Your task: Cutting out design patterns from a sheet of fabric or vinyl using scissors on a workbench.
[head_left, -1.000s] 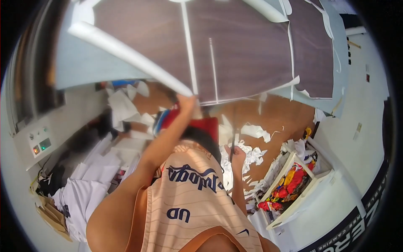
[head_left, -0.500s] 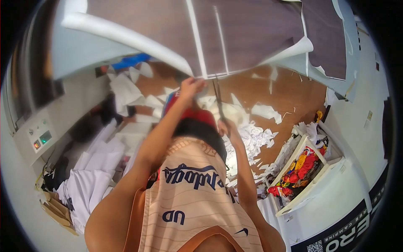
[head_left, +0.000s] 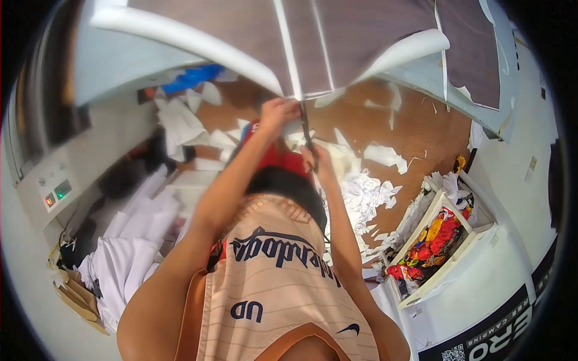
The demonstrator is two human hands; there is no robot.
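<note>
The sheet [head_left: 376,30] is dull purple-brown with straight white lines, its curled edges plain white — the tabletop [head_left: 117,63], pale blue-grey. The scissors [head_left: 306,127] look dark, the floor [head_left: 421,132] orange-brown, the scraps [head_left: 361,201] white. Thin stripes, navy lettering and orange trim mark the peach shirt [head_left: 271,295].

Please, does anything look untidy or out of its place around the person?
Yes: white scraps lie strewn across the brown floor, densest to the right of the right hand. It looks odd because they lie loose, like litter.
</note>
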